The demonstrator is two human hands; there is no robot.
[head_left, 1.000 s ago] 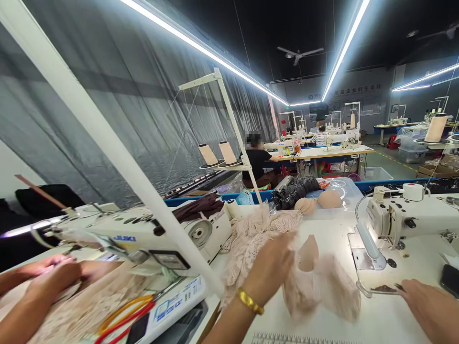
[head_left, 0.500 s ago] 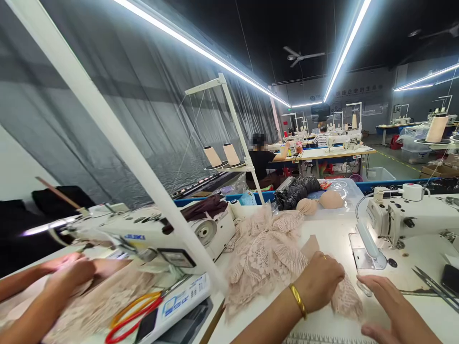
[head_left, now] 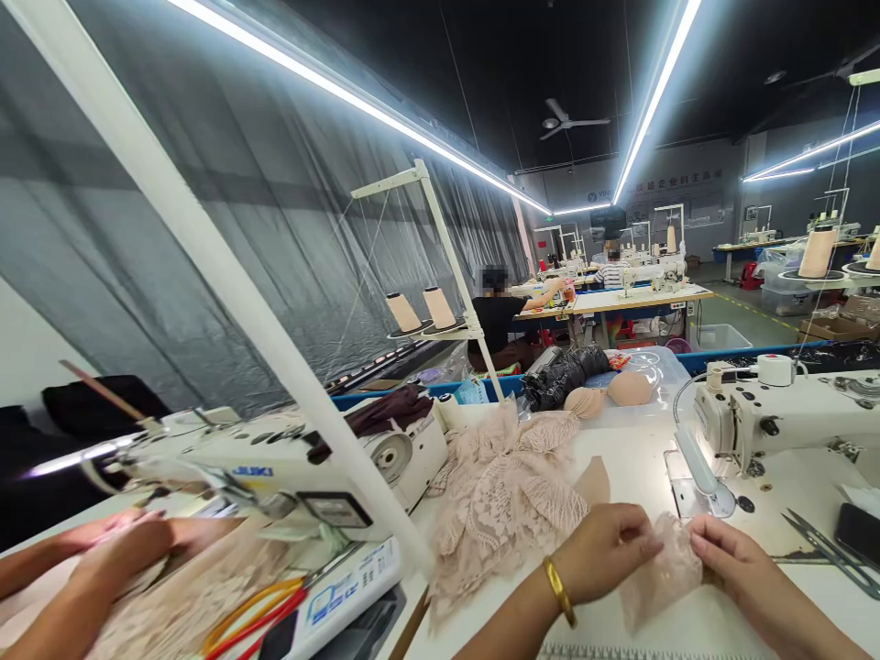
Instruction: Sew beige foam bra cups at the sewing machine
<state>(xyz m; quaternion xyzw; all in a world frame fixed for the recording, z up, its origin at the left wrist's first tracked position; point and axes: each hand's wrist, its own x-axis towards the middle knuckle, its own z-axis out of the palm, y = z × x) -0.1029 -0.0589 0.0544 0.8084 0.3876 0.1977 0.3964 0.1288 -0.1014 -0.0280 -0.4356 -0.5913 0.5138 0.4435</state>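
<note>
Between my two hands hangs a small piece of pale pink lace fabric, slightly blurred. My left hand, with a gold bangle at the wrist, pinches its left edge. The fingertips of my right hand grip its upper right edge. Left of my hands lies a heap of beige-pink lace pieces on the white table. A plain beige piece pokes out just behind my left hand. The sewing machine stands behind and to the right of my right hand.
Scissors and a dark phone-like object lie at right. A ruler runs along the near edge. Beige cups rest at the back. At left, a co-worker's hands hold lace by another machine, beyond a white post.
My right hand has moved in from the right and taken hold of the lace piece. My left hand has lifted the piece off the table. The view has shifted slightly.
</note>
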